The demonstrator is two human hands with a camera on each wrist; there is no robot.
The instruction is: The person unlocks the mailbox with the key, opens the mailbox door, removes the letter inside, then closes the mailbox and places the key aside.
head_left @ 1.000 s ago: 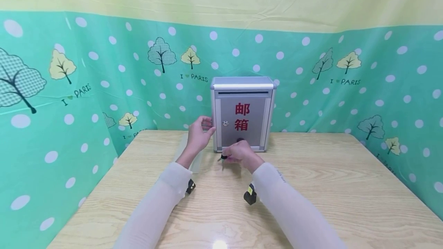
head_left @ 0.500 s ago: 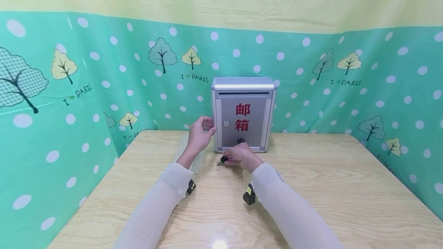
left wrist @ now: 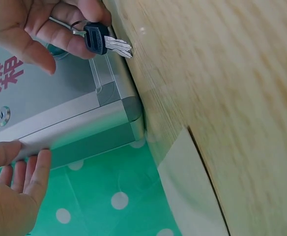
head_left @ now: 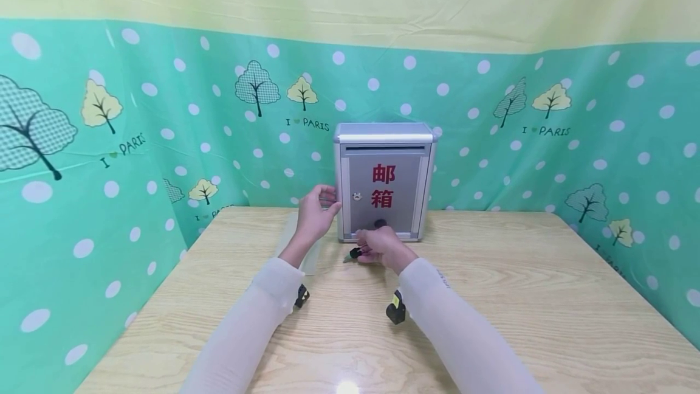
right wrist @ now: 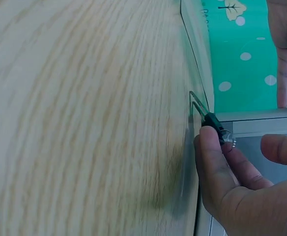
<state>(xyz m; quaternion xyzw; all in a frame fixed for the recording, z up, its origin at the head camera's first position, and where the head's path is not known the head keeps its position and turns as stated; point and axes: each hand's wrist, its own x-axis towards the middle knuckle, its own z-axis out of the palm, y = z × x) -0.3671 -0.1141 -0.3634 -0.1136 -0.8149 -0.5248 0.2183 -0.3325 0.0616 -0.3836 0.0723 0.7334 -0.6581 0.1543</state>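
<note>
A silver mailbox [head_left: 407,193] with red characters stands upright on the table, its door closed. My left hand [head_left: 316,211] touches its left side, thumb on the front frame and the other fingers along the side in the left wrist view. Low in front of the door, my right hand [head_left: 383,245] holds two keys [left wrist: 97,39] by their black heads among the fingers, on a small ring. The metal blades [right wrist: 197,104] point left, close over the tabletop, and the thumb is lifted away. A keyhole lock [head_left: 357,196] sits at the door's left, with nothing in it.
A flat pale sheet [left wrist: 187,182] lies on the wooden table [head_left: 492,284] left of the mailbox, partly under my left forearm. A dark round spot [head_left: 380,223] shows low on the door. A green dotted curtain [head_left: 470,102] hangs behind.
The keys in my right hand have turned from spread and pointing downward to lying together, pointing left. The right fingers have shifted slightly; my left hand and the mailbox stay put.
</note>
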